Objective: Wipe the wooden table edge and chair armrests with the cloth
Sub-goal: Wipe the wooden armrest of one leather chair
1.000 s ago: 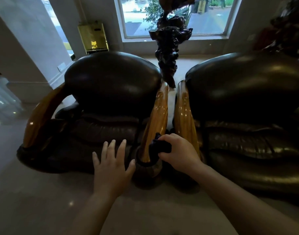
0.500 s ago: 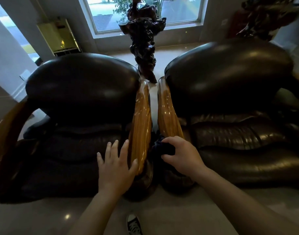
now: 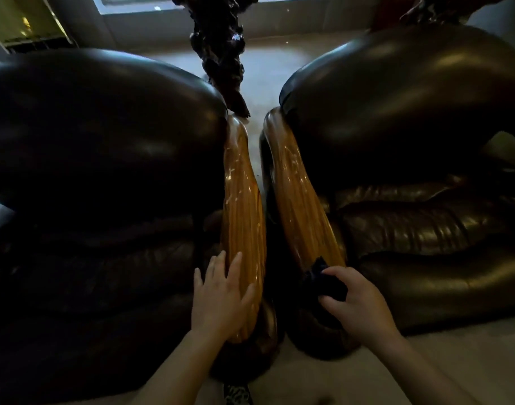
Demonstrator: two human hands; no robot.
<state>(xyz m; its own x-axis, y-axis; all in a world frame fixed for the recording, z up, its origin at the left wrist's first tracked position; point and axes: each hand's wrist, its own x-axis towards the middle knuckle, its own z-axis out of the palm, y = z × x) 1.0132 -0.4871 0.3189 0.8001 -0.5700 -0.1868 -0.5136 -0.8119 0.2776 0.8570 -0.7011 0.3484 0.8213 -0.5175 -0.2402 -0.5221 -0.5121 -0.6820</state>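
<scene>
Two dark leather armchairs stand side by side, each with a glossy orange wooden armrest facing the narrow gap between them. My left hand (image 3: 221, 299) lies flat with fingers spread on the near end of the left chair's armrest (image 3: 243, 200). My right hand (image 3: 358, 299) grips a dark cloth (image 3: 322, 280), pressed on the near end of the right chair's armrest (image 3: 297, 188).
The left armchair (image 3: 98, 176) and right armchair (image 3: 419, 176) fill both sides. A dark carved wooden sculpture (image 3: 218, 45) stands behind the gap, below a window. Pale tiled floor (image 3: 460, 361) runs in front. The tip of a shoe (image 3: 235, 394) shows at the bottom edge.
The view has come closer to the chairs and tilted down. My left hand went from beside the left armrest onto it. My right hand carried the cloth across to the right armrest.
</scene>
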